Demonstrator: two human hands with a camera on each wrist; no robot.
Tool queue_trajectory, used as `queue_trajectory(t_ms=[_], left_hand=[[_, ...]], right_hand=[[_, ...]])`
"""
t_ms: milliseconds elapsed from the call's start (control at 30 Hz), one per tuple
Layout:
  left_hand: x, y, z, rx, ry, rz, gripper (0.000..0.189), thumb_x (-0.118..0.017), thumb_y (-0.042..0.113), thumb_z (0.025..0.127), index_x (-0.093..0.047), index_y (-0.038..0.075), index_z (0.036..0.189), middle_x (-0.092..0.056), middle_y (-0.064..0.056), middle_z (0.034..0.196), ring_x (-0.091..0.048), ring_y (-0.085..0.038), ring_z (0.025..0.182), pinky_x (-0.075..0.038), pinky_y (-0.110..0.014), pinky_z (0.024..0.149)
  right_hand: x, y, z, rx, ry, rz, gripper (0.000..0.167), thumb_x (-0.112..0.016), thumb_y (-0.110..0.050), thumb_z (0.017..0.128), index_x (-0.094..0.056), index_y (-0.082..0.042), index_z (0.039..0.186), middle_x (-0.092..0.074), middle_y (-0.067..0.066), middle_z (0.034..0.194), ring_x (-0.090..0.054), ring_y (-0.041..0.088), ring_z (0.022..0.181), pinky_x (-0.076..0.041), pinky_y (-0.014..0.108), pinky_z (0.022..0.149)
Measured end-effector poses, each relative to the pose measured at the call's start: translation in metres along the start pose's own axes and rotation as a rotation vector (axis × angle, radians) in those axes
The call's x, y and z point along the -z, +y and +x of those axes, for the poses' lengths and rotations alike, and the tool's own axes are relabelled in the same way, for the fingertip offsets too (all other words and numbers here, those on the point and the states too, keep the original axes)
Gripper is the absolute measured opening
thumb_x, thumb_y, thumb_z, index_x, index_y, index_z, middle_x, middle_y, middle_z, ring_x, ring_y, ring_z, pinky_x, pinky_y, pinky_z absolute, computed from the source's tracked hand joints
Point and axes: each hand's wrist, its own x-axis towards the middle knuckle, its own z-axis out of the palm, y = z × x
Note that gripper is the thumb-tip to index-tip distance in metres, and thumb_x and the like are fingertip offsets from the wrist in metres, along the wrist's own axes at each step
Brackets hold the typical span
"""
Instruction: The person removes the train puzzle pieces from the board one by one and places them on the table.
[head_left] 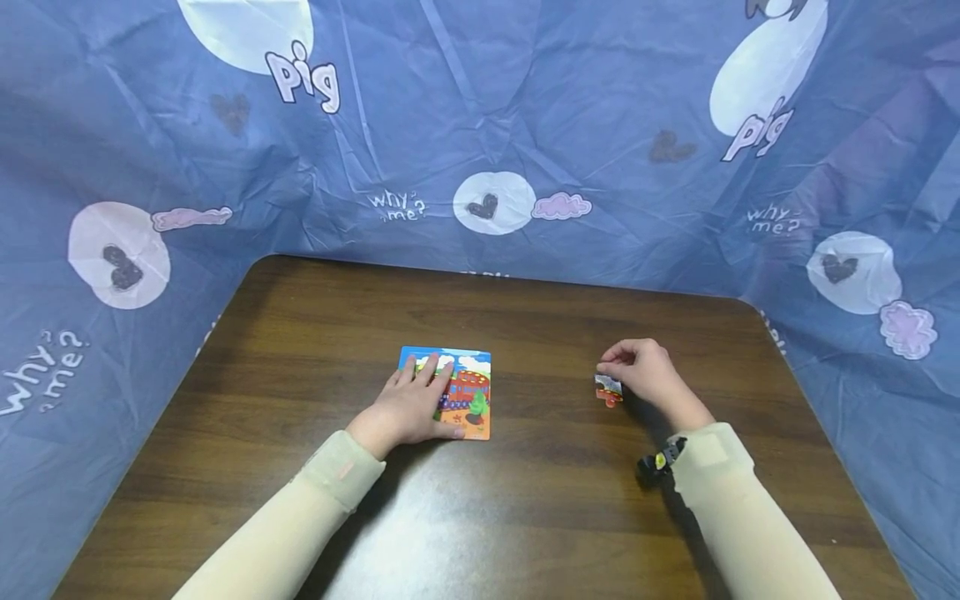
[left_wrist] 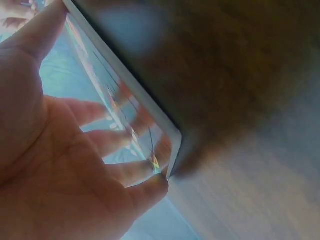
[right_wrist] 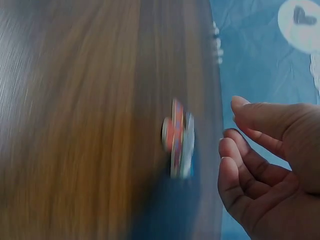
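Observation:
My left hand (head_left: 408, 410) lies with spread fingers on a colourful picture puzzle (head_left: 477, 387) showing a red building, a green plant and a blue sky. In the left wrist view, its fingertips and thumb rest along the frame of the puzzle (left_wrist: 150, 117). My right hand (head_left: 651, 372) hovers close over small puzzle pieces (head_left: 608, 389) lying on the table. The right wrist view shows these pieces (right_wrist: 180, 142) stacked, one red with a tab and a pale one beside it. There, the right hand (right_wrist: 272, 165) has bent fingers, a gap to the thumb, and nothing between them.
The brown wooden table (head_left: 525, 500) reaches back to a blue printed cloth (head_left: 420, 125) hanging behind and at both sides. A black strap device (head_left: 660, 461) sits at the right wrist, low over the table.

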Motion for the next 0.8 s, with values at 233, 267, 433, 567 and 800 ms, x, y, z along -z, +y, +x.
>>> queue_trajectory(t_ms=[233,267,433,567,800], left_hand=[[0.000,0.000,-0.001,0.005,0.017,0.002,0.116,-0.069,0.071,0.084,-0.013,0.008,0.164,-0.008,-0.020,0.167,-0.010,-0.049,0.149,-0.018,-0.056,0.117],[0.000,0.000,-0.001,0.005,0.019,0.000,0.116,-0.069,0.071,0.084,-0.013,0.007,0.164,-0.008,-0.020,0.167,-0.010,-0.049,0.149,-0.018,-0.056,0.117],[0.000,-0.003,-0.001,0.000,0.012,-0.006,0.116,-0.066,0.071,0.086,-0.010,0.004,0.163,-0.005,-0.021,0.167,-0.008,-0.048,0.149,-0.017,-0.055,0.118],[0.003,-0.006,-0.002,0.010,0.011,-0.022,0.112,-0.064,0.070,0.088,-0.013,0.003,0.163,-0.006,-0.023,0.167,-0.007,-0.047,0.150,-0.017,-0.055,0.118],[0.003,-0.010,-0.005,0.064,-0.006,-0.019,0.112,-0.062,0.071,0.088,-0.015,0.003,0.163,-0.004,-0.023,0.167,-0.003,-0.043,0.151,-0.014,-0.058,0.118]], right_hand=[[-0.028,-0.035,0.010,0.024,-0.070,0.064,0.011,-0.079,-0.015,0.091,-0.075,-0.006,0.097,-0.070,0.003,0.085,-0.063,0.020,0.072,-0.053,0.037,0.062],[-0.032,-0.041,0.012,0.030,-0.084,0.069,0.011,-0.079,-0.015,0.091,-0.075,-0.006,0.097,-0.070,0.003,0.085,-0.063,0.020,0.072,-0.053,0.037,0.061],[-0.058,-0.070,0.023,0.092,-0.137,0.068,0.010,-0.080,-0.015,0.090,-0.076,-0.007,0.095,-0.069,0.000,0.083,-0.064,0.017,0.076,-0.052,0.035,0.068],[-0.078,-0.094,0.029,0.113,-0.185,0.063,0.010,-0.080,-0.014,0.090,-0.076,-0.007,0.095,-0.068,-0.001,0.083,-0.063,0.017,0.077,-0.052,0.033,0.067],[-0.108,-0.131,0.038,0.135,-0.253,0.030,0.012,-0.081,-0.015,0.090,-0.075,-0.006,0.095,-0.067,-0.001,0.082,-0.061,0.015,0.076,-0.051,0.031,0.067]])
